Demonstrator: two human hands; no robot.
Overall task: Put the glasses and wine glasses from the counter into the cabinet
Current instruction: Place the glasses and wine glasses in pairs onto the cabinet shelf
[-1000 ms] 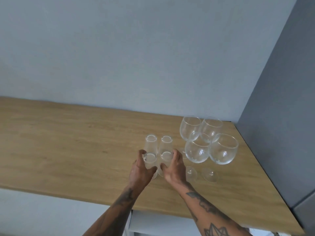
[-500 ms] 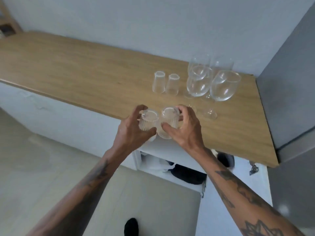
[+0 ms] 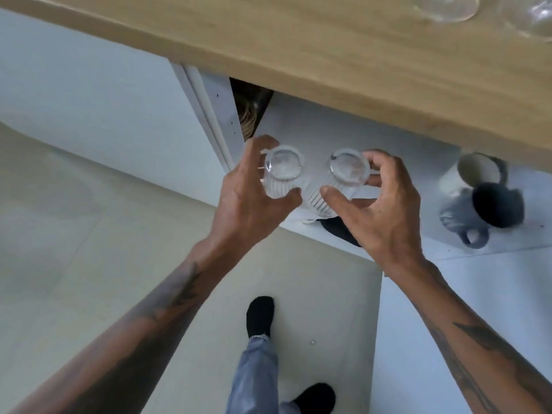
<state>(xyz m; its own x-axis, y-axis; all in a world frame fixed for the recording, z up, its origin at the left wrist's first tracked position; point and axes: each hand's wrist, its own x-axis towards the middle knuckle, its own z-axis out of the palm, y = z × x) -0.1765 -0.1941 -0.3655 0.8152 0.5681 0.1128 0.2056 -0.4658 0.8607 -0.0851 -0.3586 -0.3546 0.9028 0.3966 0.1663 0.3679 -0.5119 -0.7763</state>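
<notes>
Two ribbed glasses are held side by side below the front edge of the wooden counter, in front of the open cabinet. One ribbed glass sits in the left hand, with the thumb pressed against its near side and the fingers curled round its far side. Its neighbour, the second ribbed glass, sits in the right hand, gripped the same way between thumb and fingers. Both glasses are tilted, so that their clear round ends face the camera, and their ribbed walls lie close together, nearly touching; whether they actually meet cannot be told. Neither glass rests on any surface.

Behind the hands lies the white shelf of the cabinet. On it, to the right of the right hand, stands a white mug, and just in front of that a blue-grey mug with a dark inside, its handle turned toward the shelf's front edge. A dark rounded object shows under the right hand, mostly hidden. At the top right edge, the bowls of wine glasses on the counter are cut off by the frame.

Below, the person's black-socked foot and blue jeans leg stand on the pale floor.
</notes>
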